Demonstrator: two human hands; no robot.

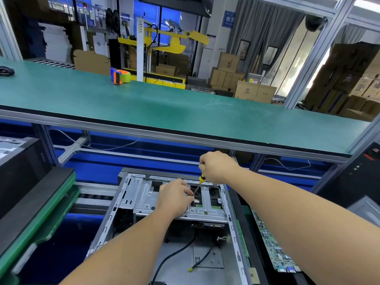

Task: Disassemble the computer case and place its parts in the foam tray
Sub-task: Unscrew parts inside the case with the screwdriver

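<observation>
Far left, 9 o'clock: stacked green trays (37,219) with a black foam slab on top, black tower (20,159) behind them. Upper counter (185,108), 11 o'clock: orange-blue tape dispenser (120,76) with a green roll.

Centre, 6 o'clock: computer case (170,219) lying open on its side, silver drive cage (144,198) across its far end, black cables (178,251) loose on the case floor.

Left hand (174,199) rests on the drive cage, fingers (188,191) curled and pinching something small beside the screwdriver tip; cannot tell what.

Right hand (218,166), 12 o'clock from the left, fingers wrapped round the top of the yellow-black screwdriver (200,182). Shaft tilts down-left into a cage opening.

Right, 4 o'clock: green motherboard (271,243) lies just beside the case wall. Another black tower (353,177) at 3 o'clock.
</observation>
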